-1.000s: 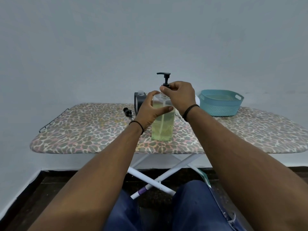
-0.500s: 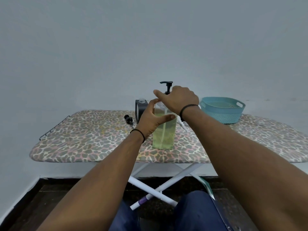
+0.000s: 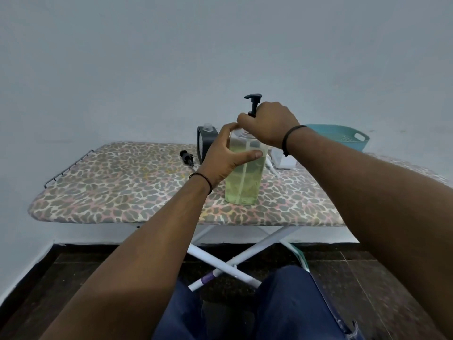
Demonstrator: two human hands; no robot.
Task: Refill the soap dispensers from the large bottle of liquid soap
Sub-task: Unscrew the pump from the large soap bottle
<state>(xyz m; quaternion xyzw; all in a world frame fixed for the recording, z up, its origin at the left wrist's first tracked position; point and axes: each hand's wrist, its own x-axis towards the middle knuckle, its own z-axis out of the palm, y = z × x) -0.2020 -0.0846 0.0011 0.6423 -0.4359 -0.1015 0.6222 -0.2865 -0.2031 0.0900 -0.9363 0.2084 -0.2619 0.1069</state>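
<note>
A clear square bottle of pale green liquid soap [image 3: 241,180] stands upright near the front of the ironing board [image 3: 127,192]. My left hand [image 3: 224,155] grips its upper body, thumb across the front. My right hand [image 3: 270,125] is curled round the collar of the black pump top [image 3: 253,100] at the bottle's neck. A dark grey dispenser [image 3: 204,141] with a clear open neck stands just behind my left hand. Its loose black pump piece [image 3: 186,158] lies on the board to the left.
A teal plastic basket [image 3: 343,137] sits at the back right of the board. A white object [image 3: 282,161] lies behind the bottle under my right wrist. The board has a wire rack [image 3: 66,168] at its left end and white crossed legs [image 3: 235,256] below.
My right hand has turned at the pump collar, its knuckles rotating over the neck. The left hand keeps its hold on the bottle. The view has shifted slightly.
</note>
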